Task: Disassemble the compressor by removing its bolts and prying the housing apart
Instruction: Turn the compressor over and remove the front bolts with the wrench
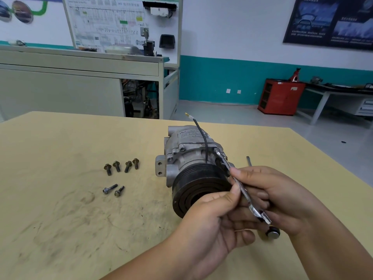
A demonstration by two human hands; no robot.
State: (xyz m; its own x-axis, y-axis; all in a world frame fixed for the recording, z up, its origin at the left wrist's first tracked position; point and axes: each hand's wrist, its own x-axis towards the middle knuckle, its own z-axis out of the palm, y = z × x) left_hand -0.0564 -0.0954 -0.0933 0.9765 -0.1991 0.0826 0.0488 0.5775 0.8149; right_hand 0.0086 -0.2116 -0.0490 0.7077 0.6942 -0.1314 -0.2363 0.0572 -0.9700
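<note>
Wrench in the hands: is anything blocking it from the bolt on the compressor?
Nothing visible. The wrench, held by the left hand and right hand, has its far end on the bolt of the compressor; the black wire runs beside it, not across.

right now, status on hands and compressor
Left hand, right hand on wrench, head on compressor bolt. Six loose bolts on table. Black wire close by.

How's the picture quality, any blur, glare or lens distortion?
Head view: soft even light, faint shadows beside the bolts; glare on the wrench at its lower end; the wide-angle lens slants the board sides; the poster text is blurred.
</note>
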